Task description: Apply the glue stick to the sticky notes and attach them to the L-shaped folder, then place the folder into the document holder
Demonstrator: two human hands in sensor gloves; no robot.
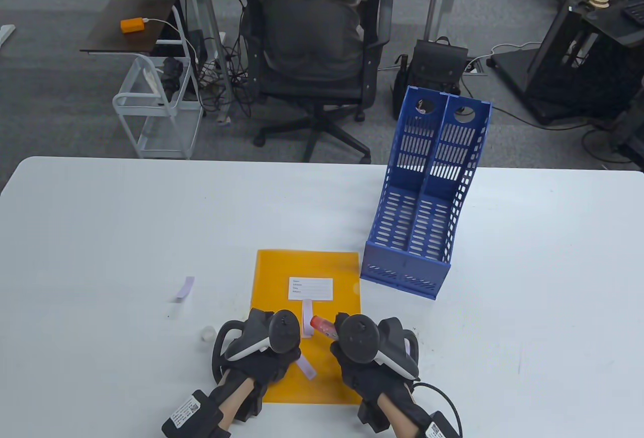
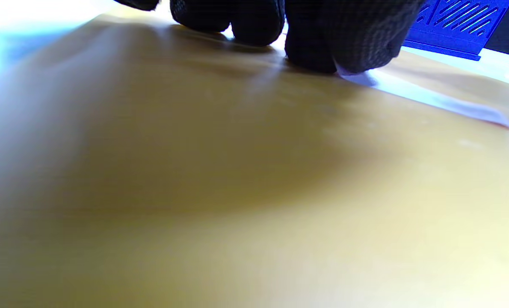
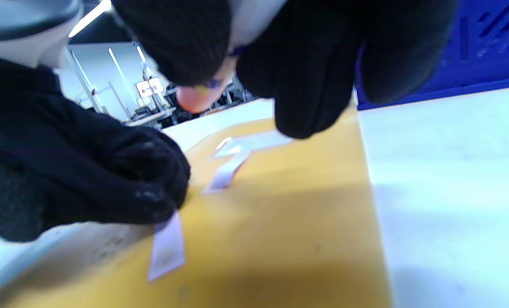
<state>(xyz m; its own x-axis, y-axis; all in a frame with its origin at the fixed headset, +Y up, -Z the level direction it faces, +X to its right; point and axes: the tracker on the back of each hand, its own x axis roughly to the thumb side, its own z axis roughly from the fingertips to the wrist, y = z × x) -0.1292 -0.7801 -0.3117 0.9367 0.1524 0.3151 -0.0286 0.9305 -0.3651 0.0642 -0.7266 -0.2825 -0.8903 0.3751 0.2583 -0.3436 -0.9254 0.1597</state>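
On the orange folder (image 1: 307, 277), the label's (image 1: 310, 288) print is too small to read. The left hand (image 1: 261, 345) hides most of one pale sticky strip (image 1: 306, 366). The glue stick's (image 1: 322, 325) lower end vanishes under the right hand (image 1: 370, 352).

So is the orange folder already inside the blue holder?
No, the orange folder lies flat on the table, beside the blue holder.
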